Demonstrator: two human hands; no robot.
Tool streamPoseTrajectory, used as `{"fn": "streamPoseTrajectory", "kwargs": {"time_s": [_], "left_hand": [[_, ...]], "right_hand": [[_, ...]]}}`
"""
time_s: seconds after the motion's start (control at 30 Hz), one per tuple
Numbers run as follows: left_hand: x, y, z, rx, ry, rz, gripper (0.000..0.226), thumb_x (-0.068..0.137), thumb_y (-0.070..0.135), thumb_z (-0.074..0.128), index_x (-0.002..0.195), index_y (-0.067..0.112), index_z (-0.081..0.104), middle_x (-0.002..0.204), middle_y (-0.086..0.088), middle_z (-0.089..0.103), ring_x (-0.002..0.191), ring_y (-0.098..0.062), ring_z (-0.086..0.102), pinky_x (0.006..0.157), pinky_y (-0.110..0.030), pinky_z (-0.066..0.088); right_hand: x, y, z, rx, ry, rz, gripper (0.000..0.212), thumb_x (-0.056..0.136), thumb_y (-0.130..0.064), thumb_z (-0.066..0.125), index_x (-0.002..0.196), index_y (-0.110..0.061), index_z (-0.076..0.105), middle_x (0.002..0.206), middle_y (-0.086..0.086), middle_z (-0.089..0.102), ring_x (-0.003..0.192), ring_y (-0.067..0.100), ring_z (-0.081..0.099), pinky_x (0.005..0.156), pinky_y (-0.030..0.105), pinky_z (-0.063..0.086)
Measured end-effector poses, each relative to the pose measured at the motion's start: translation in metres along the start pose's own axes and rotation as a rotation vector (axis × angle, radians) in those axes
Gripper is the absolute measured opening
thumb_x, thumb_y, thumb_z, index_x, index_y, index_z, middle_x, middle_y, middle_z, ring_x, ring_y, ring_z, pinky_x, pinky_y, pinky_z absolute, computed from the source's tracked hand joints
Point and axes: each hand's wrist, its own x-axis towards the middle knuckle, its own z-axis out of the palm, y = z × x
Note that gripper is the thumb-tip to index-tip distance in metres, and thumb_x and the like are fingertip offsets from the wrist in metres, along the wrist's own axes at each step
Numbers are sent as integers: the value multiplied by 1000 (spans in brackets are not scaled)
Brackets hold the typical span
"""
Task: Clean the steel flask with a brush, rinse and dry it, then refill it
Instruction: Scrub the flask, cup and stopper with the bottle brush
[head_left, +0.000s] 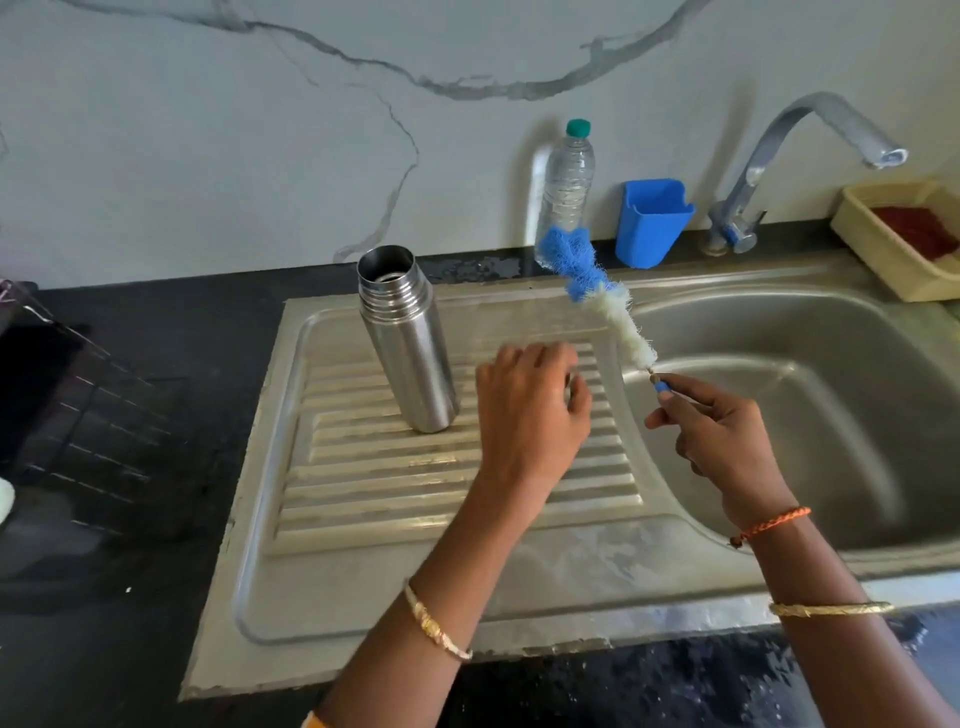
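Observation:
The steel flask (410, 343) stands upright and uncapped on the ribbed drainboard (363, 493). Just right of it, my left hand (530, 410) hovers low over the drainboard with its fingers curled round a small steel piece (569, 388), seemingly the flask's cap, mostly hidden. My right hand (722, 431) pinches the thin handle of a bottle brush (597, 291). Its blue and white bristles point up and to the left, over the rim between the drainboard and the sink basin (810, 415).
A clear plastic water bottle (566, 192) with a green cap, a blue holder (649, 221) and the tap (789, 156) stand at the back. A cream tray (898, 239) sits at the far right. A dark wire rack (67, 405) lies on the black counter at left.

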Motion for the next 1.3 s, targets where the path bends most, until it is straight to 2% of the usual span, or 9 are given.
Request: {"fn": "streamPoseTrajectory", "kwargs": {"time_s": [0.13,0.4,0.5,0.6,0.73,0.87,1.03,1.2,1.3], "left_hand": [[4,-5,41,311,-463,-136,14,93,22,61,105,17,66,107,-3,66,107,-24,53,86,-36,34],[35,-5,47,441,-510,-292,16,96,20,58,81,20,65,87,-2,67,102,-25,53,81,-35,25],[56,0,45,104,-472,-544,14,93,28,62,88,22,73,85,6,63,93,-17,54,86,-33,25],[74,19,65,-462,-285,-833,12,87,23,70,76,22,68,84,2,67,90,-20,63,91,-33,45],[85,59,112,-705,-134,-1006,15,89,5,64,75,9,67,75,-4,61,86,-19,58,80,-32,46],[79,102,150,-679,-15,-963,13,91,2,63,78,5,64,70,2,59,69,-11,53,65,-24,43],[60,152,181,-593,49,-700,18,91,0,60,86,17,62,88,-5,69,81,-15,63,78,-24,47],[44,179,198,-495,116,-568,15,91,1,61,101,1,73,95,-3,72,83,-3,62,76,-7,45],[47,186,206,-481,191,-614,17,90,2,62,103,-1,74,99,-8,74,91,-15,69,83,-17,49]], "right_hand": [[-6,11,-16,1,16,14,22,94,-17,55,113,-23,66,68,-5,70,39,3,39,37,11,32],[7,35,-61,15,35,32,21,94,-16,55,109,-22,68,61,-8,68,45,8,37,37,13,31],[22,43,-84,-25,6,-11,21,94,-18,55,109,-23,68,59,-9,68,50,14,39,42,19,34],[28,50,-107,-90,-5,-155,23,93,-16,58,109,-30,67,59,-11,68,56,18,53,52,23,42],[29,67,-143,-268,40,-372,32,88,-12,65,110,-36,67,81,-9,74,74,3,67,68,19,51],[35,91,-173,-351,92,-442,41,84,-12,68,116,-39,64,74,-12,70,66,-10,52,58,26,49],[65,75,-204,-370,108,-519,38,84,-4,65,115,-25,69,48,-12,40,48,5,36,50,21,34],[99,55,-231,-415,11,-472,34,90,-11,56,120,-24,66,63,3,63,64,27,62,66,40,53],[89,65,-241,-445,21,-588,37,87,-6,58,119,-23,66,59,0,63,56,24,59,57,39,53]]}}
